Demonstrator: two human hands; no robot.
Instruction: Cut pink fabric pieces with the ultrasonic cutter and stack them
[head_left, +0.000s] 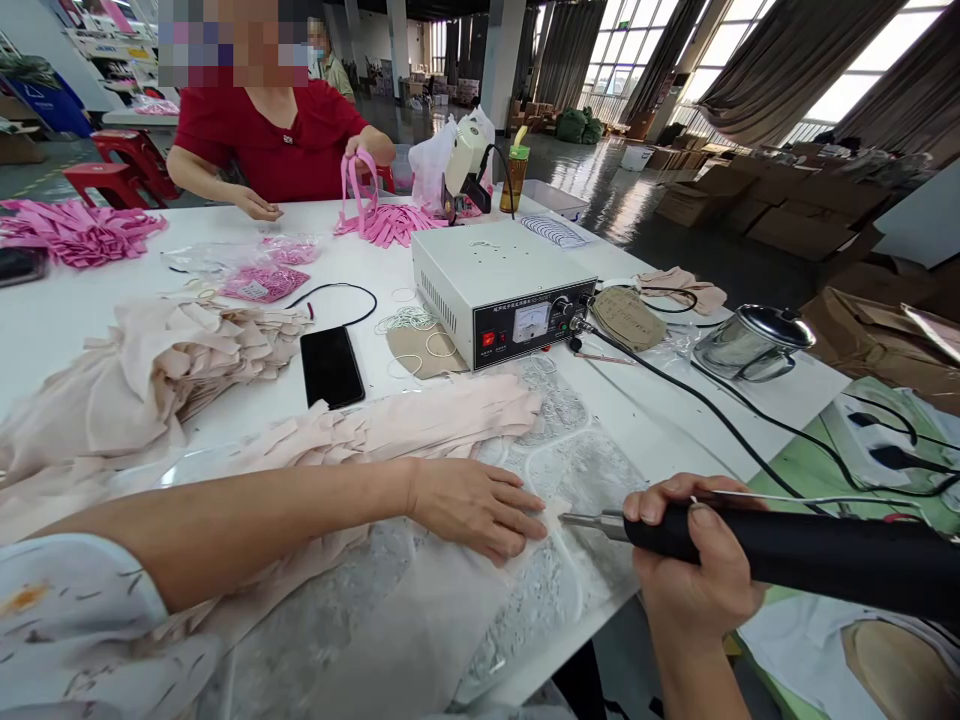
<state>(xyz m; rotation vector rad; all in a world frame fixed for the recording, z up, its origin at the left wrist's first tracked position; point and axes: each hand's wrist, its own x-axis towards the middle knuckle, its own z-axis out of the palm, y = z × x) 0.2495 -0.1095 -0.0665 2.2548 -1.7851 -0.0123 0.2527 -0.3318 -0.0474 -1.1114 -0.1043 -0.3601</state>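
Note:
My left hand lies flat, fingers stretched out, on a thin pale fabric piece spread over a clear, patterned sheet. In my right hand is a black ultrasonic handpiece, gripped round its body. Its metal tip points left and meets the fabric's edge just beyond my left fingertips; whether it presses down I cannot tell. Beside my left forearm runs a row of overlapping beige fabric pieces. A cable leads from the right side toward a grey control box with a lit red switch.
A black phone and a heap of beige fabric lie to the left. Across the table a person in red holds a pink strap near pink strips. A lidded glass mug stands at right, near cables.

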